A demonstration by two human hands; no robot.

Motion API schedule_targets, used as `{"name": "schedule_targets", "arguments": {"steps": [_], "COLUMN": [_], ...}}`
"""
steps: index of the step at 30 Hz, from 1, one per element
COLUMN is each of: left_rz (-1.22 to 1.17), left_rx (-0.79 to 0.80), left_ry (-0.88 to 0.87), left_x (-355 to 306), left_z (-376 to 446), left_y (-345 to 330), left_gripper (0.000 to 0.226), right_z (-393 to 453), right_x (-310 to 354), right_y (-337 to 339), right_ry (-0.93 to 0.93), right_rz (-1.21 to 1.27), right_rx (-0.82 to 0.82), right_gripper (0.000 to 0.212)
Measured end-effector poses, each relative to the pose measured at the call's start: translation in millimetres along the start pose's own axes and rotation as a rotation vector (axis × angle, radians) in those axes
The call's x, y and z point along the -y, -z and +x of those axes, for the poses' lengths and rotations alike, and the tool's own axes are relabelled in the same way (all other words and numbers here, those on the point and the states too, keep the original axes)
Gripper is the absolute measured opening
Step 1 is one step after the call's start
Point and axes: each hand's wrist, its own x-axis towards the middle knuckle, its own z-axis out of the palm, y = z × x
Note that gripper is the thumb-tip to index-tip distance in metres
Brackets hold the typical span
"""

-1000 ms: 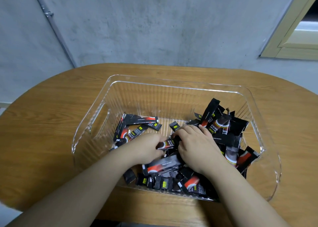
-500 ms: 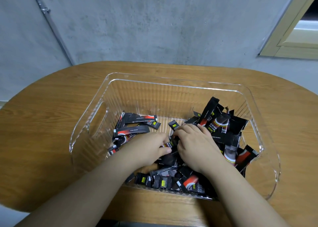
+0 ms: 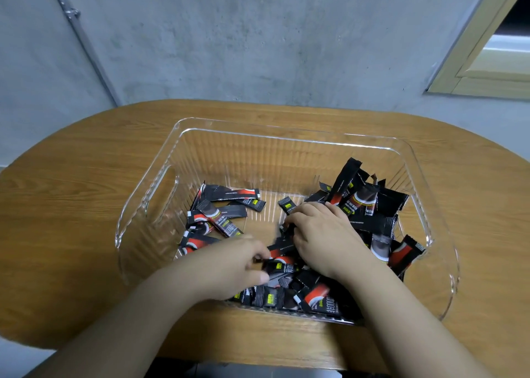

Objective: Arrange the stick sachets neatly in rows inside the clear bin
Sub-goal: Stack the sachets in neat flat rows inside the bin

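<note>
Sitting in the middle of the frame on a rounded wooden table (image 3: 86, 205), a clear bin (image 3: 286, 136) with ribbed walls is seen, and pretty much all the black-and-red stick sachets are inside it. A messy heap of sachets (image 3: 370, 208) is piled at the right side of the bin, with a few propped up against the right wall. A smaller loose bunch (image 3: 218, 217) is spread at the left side, lying flat but crossed over each other, so no rows so far. More sachets (image 3: 315, 300) are jammed along the near wall at the lower middle of the frame.

Both hands are reached down into the bin from the bottom of the frame. The left hand (image 3: 238, 266) is curled, and one sachet (image 3: 282, 266) looks pinched between its thumb and fingertips, though that bit is a little blurred. The right hand (image 3: 324, 234) is laid palm-down over the pile just beside it, fingers bent into the sachets; whether anything is actually gripped under there can't be told.

A grey concrete wall (image 3: 258, 39) is seen behind the table, with a pale frame (image 3: 484, 62) at the upper right.
</note>
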Motion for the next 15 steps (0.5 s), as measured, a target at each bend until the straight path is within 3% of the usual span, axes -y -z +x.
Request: {"name": "schedule_targets", "arguments": {"steps": [6, 9, 15], "left_rz": [0.007, -0.228, -0.638], "left_rx": [0.061, 0.084, 0.119], "left_ry": [0.207, 0.191, 0.105], "left_x": [5.3, -0.1, -3.6], "left_z": [-16.7, -16.4, -4.9], "left_y": [-0.1, -8.3, -20.1], "left_gripper": [0.031, 0.023, 0.029], "right_z": [0.3, -0.8, 3.0], "right_x": [-6.7, -6.5, -10.0], "right_y": [9.7, 6.2, -0.1], "right_ry": [0.021, 0.013, 0.011], "right_rz": [0.040, 0.032, 0.038], "right_rx": [0.104, 0.068, -0.015], "right_gripper": [0.037, 0.036, 0.034]}}
